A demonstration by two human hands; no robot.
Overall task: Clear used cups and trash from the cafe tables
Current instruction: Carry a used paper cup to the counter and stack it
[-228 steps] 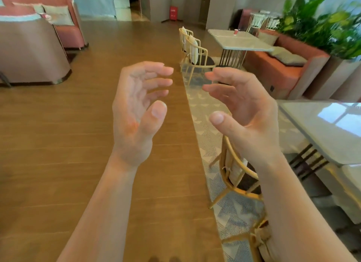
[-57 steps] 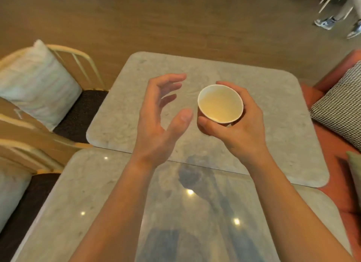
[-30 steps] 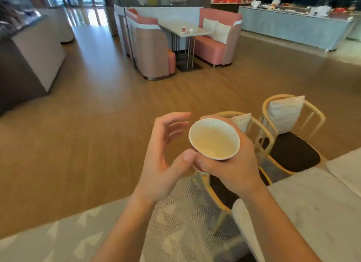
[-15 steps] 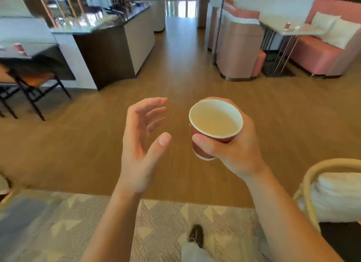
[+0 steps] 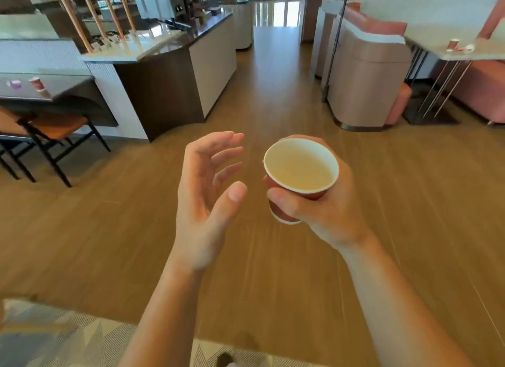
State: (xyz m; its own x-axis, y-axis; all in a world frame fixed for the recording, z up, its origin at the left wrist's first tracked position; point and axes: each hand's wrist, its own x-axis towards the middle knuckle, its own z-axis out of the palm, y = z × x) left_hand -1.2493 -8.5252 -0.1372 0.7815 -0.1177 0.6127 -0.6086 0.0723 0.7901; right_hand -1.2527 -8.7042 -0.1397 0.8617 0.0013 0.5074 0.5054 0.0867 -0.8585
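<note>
The right hand [image 5: 325, 202] grips the red paper cup [image 5: 299, 178] upright, the left hand [image 5: 205, 194] relaxed, empty, just beside it.

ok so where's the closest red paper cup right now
The red paper cup is just right of centre in the head view, held upright in the right hand, beside the empty left hand, above the wooden floor.

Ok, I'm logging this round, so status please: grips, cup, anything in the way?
Right grip holds red paper cup, upright. Left grip open, empty. Counter left, booth right, bare floor between.
</note>
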